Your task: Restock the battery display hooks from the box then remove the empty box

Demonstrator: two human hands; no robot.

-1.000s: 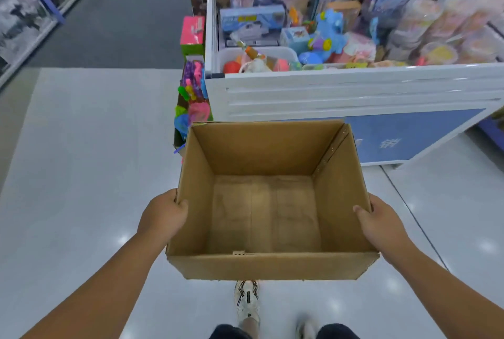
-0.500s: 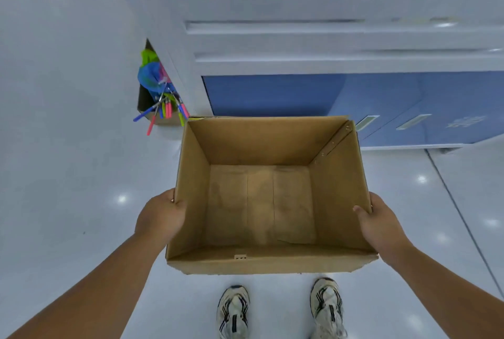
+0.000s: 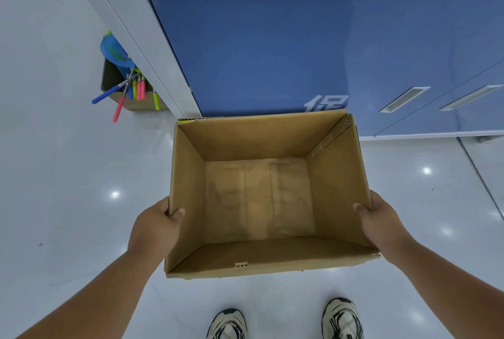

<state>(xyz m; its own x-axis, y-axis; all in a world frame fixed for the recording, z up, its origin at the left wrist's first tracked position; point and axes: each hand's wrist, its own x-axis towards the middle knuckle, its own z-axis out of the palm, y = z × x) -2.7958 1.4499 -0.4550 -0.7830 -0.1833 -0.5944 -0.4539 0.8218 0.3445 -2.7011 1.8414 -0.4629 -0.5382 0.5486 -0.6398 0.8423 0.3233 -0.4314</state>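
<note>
- Brown corrugated cardboard: an open-topped box (image 3: 261,196) is seen from above, held off the glossy white floor (image 3: 68,188), in front of the person's two shoes.
- The box interior is bare; only the bottom flaps, with their seams and some creasing, are visible. A stapled seam runs down the far right inner corner.
- The left hand (image 3: 155,226) is clamped on the left wall of the box near its near corner, thumb hooked over the rim onto the inner face, fingers hidden behind the outer face.
- The right hand (image 3: 381,221) is clamped on the right wall near its near corner in the same manner, thumb over the rim, fingers out of sight outside the wall.
- The hands are well apart, one on each side wall, with the full width of the box between them.
- The far rim of the box lies close to a blue cabinet front (image 3: 272,52) with a white frame, two recessed handles and part of a white character; touching or apart cannot be told.
- Shoes (image 3: 342,319), pale with dark trim, are seen at the bottom edge, below the near wall of the box.
- On the floor at the left corner of the cabinet, a smaller carton (image 3: 128,98) holds toys with coloured handles, pink, blue and green, jutting out of it.
</note>
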